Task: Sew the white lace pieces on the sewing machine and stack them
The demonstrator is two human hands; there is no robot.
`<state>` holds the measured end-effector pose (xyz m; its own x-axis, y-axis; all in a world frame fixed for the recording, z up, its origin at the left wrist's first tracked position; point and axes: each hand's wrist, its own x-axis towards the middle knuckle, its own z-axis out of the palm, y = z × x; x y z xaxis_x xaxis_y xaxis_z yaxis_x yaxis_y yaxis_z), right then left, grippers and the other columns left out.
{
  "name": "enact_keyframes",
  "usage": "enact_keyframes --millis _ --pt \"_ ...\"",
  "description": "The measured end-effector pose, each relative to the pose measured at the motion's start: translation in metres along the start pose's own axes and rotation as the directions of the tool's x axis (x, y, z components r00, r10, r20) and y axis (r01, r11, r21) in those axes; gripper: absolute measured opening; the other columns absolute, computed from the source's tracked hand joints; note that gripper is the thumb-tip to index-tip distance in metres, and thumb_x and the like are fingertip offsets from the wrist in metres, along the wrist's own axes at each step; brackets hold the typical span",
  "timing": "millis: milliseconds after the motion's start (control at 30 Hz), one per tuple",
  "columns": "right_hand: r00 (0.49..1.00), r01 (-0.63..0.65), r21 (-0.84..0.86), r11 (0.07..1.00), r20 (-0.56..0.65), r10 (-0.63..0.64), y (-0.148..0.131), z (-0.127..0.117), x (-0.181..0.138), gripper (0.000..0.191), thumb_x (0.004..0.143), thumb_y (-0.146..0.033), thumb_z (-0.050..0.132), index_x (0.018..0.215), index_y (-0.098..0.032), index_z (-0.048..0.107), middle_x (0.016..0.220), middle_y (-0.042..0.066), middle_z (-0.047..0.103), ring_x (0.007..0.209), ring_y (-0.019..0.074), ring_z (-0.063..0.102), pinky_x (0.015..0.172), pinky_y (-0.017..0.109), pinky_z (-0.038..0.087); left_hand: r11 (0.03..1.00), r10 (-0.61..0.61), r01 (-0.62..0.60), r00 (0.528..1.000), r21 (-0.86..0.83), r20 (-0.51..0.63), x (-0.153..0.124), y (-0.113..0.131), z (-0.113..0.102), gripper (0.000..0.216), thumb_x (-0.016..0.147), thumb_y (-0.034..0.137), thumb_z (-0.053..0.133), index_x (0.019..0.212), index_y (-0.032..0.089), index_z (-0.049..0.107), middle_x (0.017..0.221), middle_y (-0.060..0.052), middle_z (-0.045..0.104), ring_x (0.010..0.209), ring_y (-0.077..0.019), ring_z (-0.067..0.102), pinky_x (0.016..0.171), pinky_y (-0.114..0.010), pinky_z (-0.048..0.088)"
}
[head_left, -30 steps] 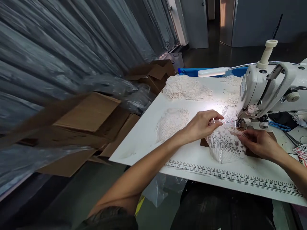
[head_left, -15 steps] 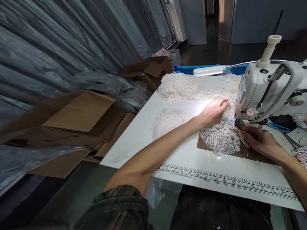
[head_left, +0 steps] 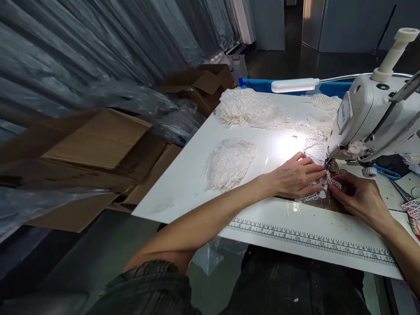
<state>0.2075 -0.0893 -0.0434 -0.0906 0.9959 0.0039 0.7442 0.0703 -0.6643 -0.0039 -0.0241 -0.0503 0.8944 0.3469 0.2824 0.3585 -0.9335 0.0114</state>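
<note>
My left hand (head_left: 300,176) lies flat with its fingers stretched over a white lace piece (head_left: 315,195), just left of the needle area of the sewing machine (head_left: 356,116). Much of that lace is hidden beneath the hand. A narrow lace trim (head_left: 332,180) runs from under the presser foot toward my right hand (head_left: 359,194), whose thumb and fingers pinch it in front of the machine. More of the lace (head_left: 311,138) spreads out behind the presser foot.
A lace pile (head_left: 247,109) lies at the table's back left, a smaller lace stack (head_left: 231,162) nearer. A lamp (head_left: 295,85) lights the work. Scissors (head_left: 398,190) and blue-handled snips (head_left: 387,172) lie right. A ruler strip (head_left: 308,240) follows the front edge; cardboard boxes (head_left: 98,140) stand left.
My left hand has come down toward me from behind the presser foot and now lies flat on the front lace. More lace shows behind the foot. The right hand keeps its pinch; the view has shifted slightly.
</note>
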Motion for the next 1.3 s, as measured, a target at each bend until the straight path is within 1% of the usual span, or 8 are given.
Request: enact_keyframes --millis 200,333,500,733,867,967,1133,1300 --pt "0.989 -0.048 -0.025 0.999 -0.14 0.044 -0.009 0.011 -0.006 0.04 0.076 -0.054 0.053 0.092 -0.02 0.066 0.067 0.004 0.065 0.056 0.0188 0.058 0.053 0.032 0.042 0.999 -0.015 0.013 0.996 -0.031 -0.083 0.0 -0.003 0.003 0.033 0.1 0.023 0.035 0.095 0.015 0.066 0.103 -0.008 0.07 0.088 -0.0175 0.061 0.078 -0.032 0.042" --pt "0.986 -0.116 0.008 0.993 -0.121 0.116 -0.005 0.011 -0.005 0.045 0.073 -0.056 0.058 0.098 -0.019 0.064 0.072 0.005 0.068 0.058 0.0206 0.061 0.054 0.034 0.045 0.991 0.111 -0.113 0.993 -0.073 -0.033 -0.002 -0.008 0.006 0.03 0.097 0.032 0.042 0.107 0.013 0.064 0.118 -0.012 0.065 0.097 -0.0204 0.061 0.084 -0.034 0.043" --pt "0.989 -0.138 0.056 0.989 -0.044 0.14 0.0 0.006 -0.004 0.037 0.074 -0.053 0.061 0.086 -0.019 0.068 0.064 0.005 0.066 0.053 0.0205 0.06 0.048 0.032 0.044 0.997 0.022 -0.023 1.0 -0.071 -0.014 -0.004 -0.008 0.009 0.036 0.095 0.044 0.045 0.109 0.015 0.063 0.116 -0.012 0.066 0.091 -0.0223 0.062 0.08 -0.038 0.042" --pt "0.986 0.066 -0.154 0.986 -0.143 -0.088 -0.015 0.021 -0.014 0.034 0.084 -0.043 0.048 0.094 -0.023 0.074 0.081 0.006 0.071 0.065 0.0214 0.064 0.053 0.031 0.043 0.99 0.024 -0.049 0.982 -0.13 -0.189 -0.001 -0.001 0.007 0.024 0.096 0.028 0.044 0.099 0.015 0.063 0.107 -0.011 0.069 0.094 -0.0205 0.062 0.083 -0.038 0.044" --pt "0.97 0.216 -0.366 0.905 -0.028 -0.242 -0.016 0.02 -0.014 0.038 0.088 -0.036 0.039 0.092 -0.021 0.074 0.093 0.01 0.071 0.065 0.0209 0.063 0.047 0.029 0.035 0.976 0.054 -0.074 0.993 -0.204 -0.1 0.0 0.004 0.01 0.022 0.096 0.021 0.043 0.103 0.014 0.063 0.107 -0.012 0.069 0.093 -0.0189 0.063 0.083 -0.037 0.049" --pt "0.943 0.329 -0.285 0.9 0.137 -0.302 -0.011 0.001 -0.004 0.04 0.088 -0.039 0.04 0.1 -0.02 0.072 0.099 0.01 0.071 0.068 0.0207 0.064 0.055 0.032 0.043 0.982 0.018 -0.016 1.0 -0.19 0.009 -0.001 0.004 0.012 0.025 0.098 0.023 0.042 0.096 0.015 0.065 0.099 -0.01 0.07 0.087 -0.017 0.064 0.081 -0.035 0.05" --pt "0.958 0.243 -0.19 0.951 0.204 -0.204 0.006 -0.023 0.016 0.044 0.087 -0.041 0.038 0.109 -0.021 0.071 0.086 0.006 0.07 0.062 0.0187 0.061 0.058 0.032 0.046 0.982 0.051 -0.059 0.998 -0.179 -0.048 -0.004 0.001 0.015 0.031 0.099 0.02 0.038 0.088 0.017 0.067 0.105 -0.009 0.07 0.085 -0.0154 0.064 0.079 -0.034 0.05" --pt "0.963 0.259 -0.207 0.944 0.128 -0.236 0.023 -0.007 0.017 0.046 0.088 -0.043 0.038 0.116 -0.027 0.07 0.099 0.007 0.069 0.07 0.019 0.063 0.056 0.03 0.044 0.986 0.075 -0.094 0.988 -0.137 -0.138 -0.005 0.002 0.014 0.032 0.099 0.018 0.038 0.084 0.015 0.067 0.101 -0.009 0.07 0.085 -0.0137 0.064 0.081 -0.032 0.048"
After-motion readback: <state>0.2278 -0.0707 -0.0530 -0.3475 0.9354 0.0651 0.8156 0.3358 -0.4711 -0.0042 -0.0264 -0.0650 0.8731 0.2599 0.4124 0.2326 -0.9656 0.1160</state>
